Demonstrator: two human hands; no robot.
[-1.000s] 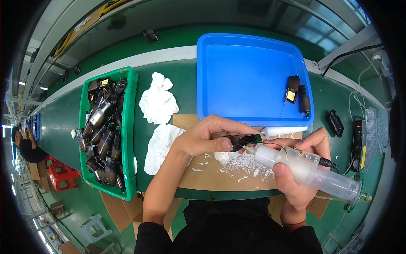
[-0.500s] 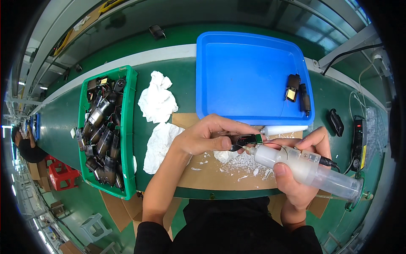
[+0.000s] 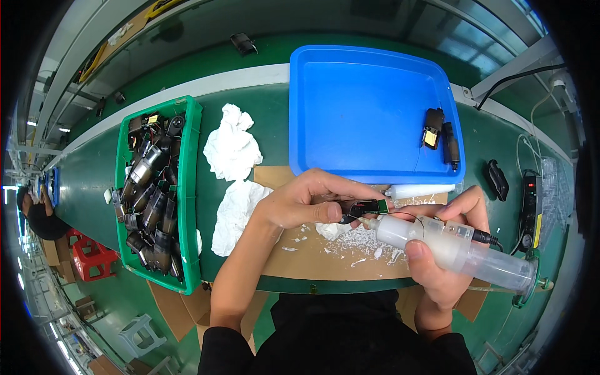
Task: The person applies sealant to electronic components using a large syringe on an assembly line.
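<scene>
Syringe (image 3: 461, 255), see-thru w/ whitish fill (image 3: 392, 231), grn at back.

A red stool (image 3: 92, 252) and a pale grey stool (image 3: 137, 326) stand on the green floor (image 3: 111, 303) at left, a co-worker (image 3: 42, 220) beyond. Two crumpled white wads (image 3: 232, 149) and, far right, a black power strip (image 3: 530, 206) lie on the worktop (image 3: 87, 190).

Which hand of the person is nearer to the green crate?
Left. The left hand, holding a dark part, is right of the green crate; the right hand, around the clear syringe, is farther right.
</scene>
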